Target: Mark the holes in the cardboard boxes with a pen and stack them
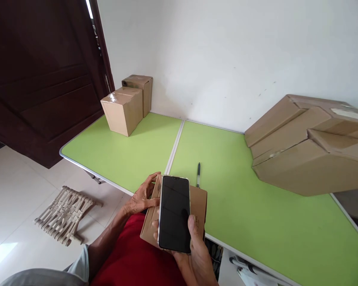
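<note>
Smartphone is pointing lengthwise away from the right hand clasping it. Left hand is gripping the cardboard box beneath the right hand.

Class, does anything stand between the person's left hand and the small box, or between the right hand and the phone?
Nothing visible does: the left hand touches the small box at its left side, and the right hand holds the phone. The phone hides part of the box.
</note>
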`<state>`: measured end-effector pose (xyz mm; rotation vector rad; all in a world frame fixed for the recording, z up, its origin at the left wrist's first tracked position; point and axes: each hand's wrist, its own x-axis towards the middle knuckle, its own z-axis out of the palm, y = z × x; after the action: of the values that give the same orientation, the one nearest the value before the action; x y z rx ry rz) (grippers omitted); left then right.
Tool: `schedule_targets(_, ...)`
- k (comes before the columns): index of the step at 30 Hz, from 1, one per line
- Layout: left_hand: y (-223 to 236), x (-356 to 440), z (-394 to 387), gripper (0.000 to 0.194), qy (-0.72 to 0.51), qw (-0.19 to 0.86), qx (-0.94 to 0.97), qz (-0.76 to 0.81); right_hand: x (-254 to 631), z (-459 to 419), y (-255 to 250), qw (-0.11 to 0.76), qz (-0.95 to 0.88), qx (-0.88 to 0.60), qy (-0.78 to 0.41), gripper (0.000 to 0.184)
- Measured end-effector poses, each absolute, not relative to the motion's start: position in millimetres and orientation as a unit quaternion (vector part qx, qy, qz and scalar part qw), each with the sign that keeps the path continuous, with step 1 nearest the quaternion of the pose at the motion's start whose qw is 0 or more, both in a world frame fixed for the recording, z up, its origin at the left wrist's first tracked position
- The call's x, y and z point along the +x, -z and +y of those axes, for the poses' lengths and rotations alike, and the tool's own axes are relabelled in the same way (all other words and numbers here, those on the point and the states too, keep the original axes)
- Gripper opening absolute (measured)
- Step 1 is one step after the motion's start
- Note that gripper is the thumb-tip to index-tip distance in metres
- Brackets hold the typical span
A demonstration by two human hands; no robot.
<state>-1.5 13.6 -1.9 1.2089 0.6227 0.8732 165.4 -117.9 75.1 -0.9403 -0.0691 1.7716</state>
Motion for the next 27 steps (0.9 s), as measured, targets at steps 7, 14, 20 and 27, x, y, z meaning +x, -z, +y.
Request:
schedule_targets(7,2,-1,13,0.104,-0.400,0.685,0.548,0.263,158,-117,-56,0.527,-0.010,-0.378,-0.761,0.075)
schedule_targets(14,0,0,12,0.104,-0.406,0.685,0.547,0.258,156,-118,-56,0.530,-0.011,-0.390,-0.753,0.075)
schedule_targets(20,6,-1,12,0.105,-0.397,0.693,0.538,0.268,166,-120,-45,0.542,-0.010,-0.427,-0.724,0.081)
schedule_targets(27,1,-2,10,0.101,-0.389,0.697,0.531,0.283,174,-121,-42,0.543,-0.028,-0.432,-0.720,0.083)
